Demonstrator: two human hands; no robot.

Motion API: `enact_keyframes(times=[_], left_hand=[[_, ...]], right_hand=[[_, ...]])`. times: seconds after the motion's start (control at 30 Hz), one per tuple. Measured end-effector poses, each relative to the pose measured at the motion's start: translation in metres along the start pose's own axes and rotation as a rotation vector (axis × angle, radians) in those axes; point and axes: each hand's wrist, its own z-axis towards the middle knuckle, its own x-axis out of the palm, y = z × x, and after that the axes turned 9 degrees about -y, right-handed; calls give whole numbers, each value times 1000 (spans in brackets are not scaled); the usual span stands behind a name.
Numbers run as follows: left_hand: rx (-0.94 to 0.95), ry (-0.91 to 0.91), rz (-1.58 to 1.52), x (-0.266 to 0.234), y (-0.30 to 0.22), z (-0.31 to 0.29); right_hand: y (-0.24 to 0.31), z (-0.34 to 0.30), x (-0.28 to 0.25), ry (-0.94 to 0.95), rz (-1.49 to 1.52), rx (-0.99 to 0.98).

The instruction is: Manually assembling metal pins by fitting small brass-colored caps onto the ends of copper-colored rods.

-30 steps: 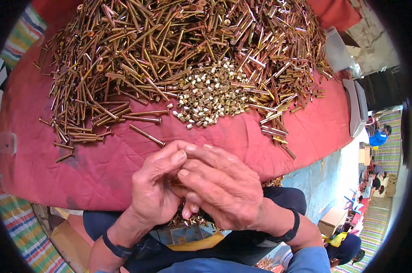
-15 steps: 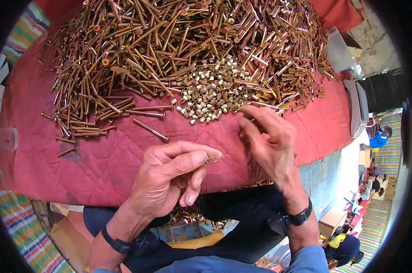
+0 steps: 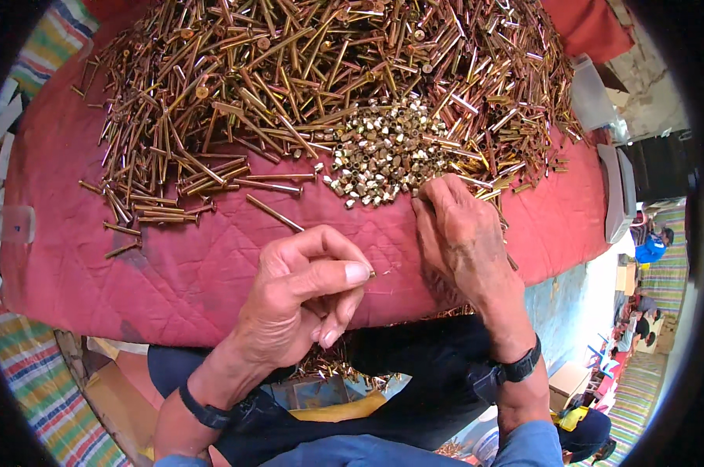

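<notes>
Near the middle of the red quilted cloth, my left hand (image 3: 301, 292) is closed in a thumb-and-forefinger pinch. Between those fingertips the end of a small brass-coloured metal piece (image 3: 373, 273) pokes out; most of it is hidden. My right hand (image 3: 472, 241) reaches to the near right edge of a heap of small shiny cone nuts (image 3: 383, 156), fingers curled together and pointing down. Whatever its fingertips pinch is hidden. A loose long brass-coloured bolt (image 3: 274, 212) lies just beyond my left hand, its near end partly covered by it.
A large mound of long brass-coloured bolts (image 3: 289, 78) rises behind the nuts, with loose ones spilling left. Plastic containers (image 3: 593, 93) stand at the right edge. Between my legs below are more bolts (image 3: 328, 366). Other people (image 3: 651, 245) are far right.
My right hand's fingers have drawn together and down at the edge of the nut heap. The left hand keeps its pinch, and the view has shifted slightly.
</notes>
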Motion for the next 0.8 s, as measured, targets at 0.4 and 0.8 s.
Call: enact_keyframes(times=[0.4, 0.8], left_hand=[[42, -23, 13, -2, 0, 0], [-48, -84, 69, 3, 2, 1]], right_hand=[[-3, -17, -24, 131, 53, -95], [42, -21, -42, 190, 1101, 550]])
